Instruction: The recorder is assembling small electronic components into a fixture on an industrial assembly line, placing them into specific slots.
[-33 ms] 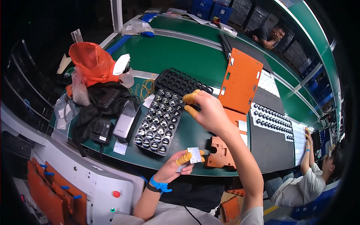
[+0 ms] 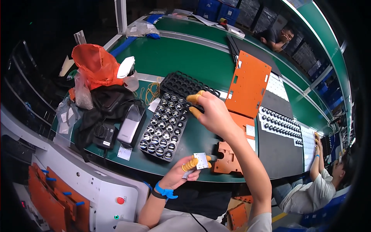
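Note:
My left hand (image 2: 183, 172), with yellow finger cots on its fingers, pinches a small white circuit board (image 2: 201, 160) near the table's front edge. Another pale piece shows lower in the same hand, partly hidden by the fingers. At the far right corner of a black tray (image 2: 157, 156) is my right hand (image 2: 208, 110), also in yellow finger cots. Its thumb and fingers are apart around a round, shiny lens (image 2: 186, 104); no firm hold shows. Rows of similar lenses fill the tray. Behind it lies a second black tray (image 2: 178, 80) with round pockets.
Left of the tray are a grey-and-black device (image 2: 129, 125), a black box (image 2: 103, 134) and an orange bag (image 2: 94, 63). To the right stand an orange panel (image 2: 249, 83) and a notched orange fixture (image 2: 227, 159). A co-worker (image 2: 313, 189) reaches over white boards at far right.

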### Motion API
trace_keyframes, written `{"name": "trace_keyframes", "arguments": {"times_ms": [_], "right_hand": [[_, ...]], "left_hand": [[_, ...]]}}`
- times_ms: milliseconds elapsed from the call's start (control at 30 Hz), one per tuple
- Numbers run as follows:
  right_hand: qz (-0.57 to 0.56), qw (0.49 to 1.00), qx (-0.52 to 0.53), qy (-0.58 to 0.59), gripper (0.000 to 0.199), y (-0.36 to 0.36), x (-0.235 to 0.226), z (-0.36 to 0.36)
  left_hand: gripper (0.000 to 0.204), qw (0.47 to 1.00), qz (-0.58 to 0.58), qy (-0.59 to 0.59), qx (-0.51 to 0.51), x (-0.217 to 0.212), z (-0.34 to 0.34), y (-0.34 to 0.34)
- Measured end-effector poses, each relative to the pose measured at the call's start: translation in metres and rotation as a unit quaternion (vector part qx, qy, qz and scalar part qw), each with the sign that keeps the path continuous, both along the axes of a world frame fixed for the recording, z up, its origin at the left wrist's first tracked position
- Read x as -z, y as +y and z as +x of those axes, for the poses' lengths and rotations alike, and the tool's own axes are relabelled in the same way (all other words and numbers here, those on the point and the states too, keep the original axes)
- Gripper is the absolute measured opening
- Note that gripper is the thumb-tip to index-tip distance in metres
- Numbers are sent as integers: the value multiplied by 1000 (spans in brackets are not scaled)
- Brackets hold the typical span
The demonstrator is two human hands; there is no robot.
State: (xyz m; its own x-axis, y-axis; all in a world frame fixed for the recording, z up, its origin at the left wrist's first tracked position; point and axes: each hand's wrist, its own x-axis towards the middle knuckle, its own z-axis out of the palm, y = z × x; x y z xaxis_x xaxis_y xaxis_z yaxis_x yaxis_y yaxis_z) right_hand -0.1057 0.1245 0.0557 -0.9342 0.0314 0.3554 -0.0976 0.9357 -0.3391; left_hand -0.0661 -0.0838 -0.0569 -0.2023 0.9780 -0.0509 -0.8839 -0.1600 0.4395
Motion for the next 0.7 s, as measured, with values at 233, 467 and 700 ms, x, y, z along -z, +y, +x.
{"name": "trace_keyframes", "arguments": {"times_ms": [233, 467, 700], "right_hand": [[-12, 998, -56, -27, 34, 1, 6, -37], [83, 990, -100, -53, 30, 7, -9, -39], [-16, 1000, -20, 9, 35, 10, -10, -17]], "left_hand": [[58, 1000, 29, 8, 2, 13, -1, -3], [54, 998, 60, -21, -5, 25, 11, -3], [54, 999, 41, 0, -6, 21, 8, 1]]}}
